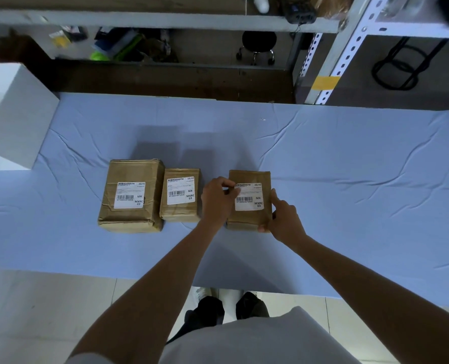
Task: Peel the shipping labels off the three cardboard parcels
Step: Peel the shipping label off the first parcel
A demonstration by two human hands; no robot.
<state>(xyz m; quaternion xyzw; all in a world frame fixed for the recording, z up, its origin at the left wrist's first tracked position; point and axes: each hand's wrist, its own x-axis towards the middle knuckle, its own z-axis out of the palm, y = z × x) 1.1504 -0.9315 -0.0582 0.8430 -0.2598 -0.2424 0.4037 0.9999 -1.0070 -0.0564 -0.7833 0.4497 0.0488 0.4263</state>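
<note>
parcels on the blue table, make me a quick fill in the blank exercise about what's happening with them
1. ____ cardboard parcels lie in a row on the blue cloth.
2. The left hand pinches a corner of the label on the ____ parcel of the row, while the right hand holds its near corner.
3. The largest parcel is at the ____ end of the row.
Missing words: three; rightmost; left.
</note>
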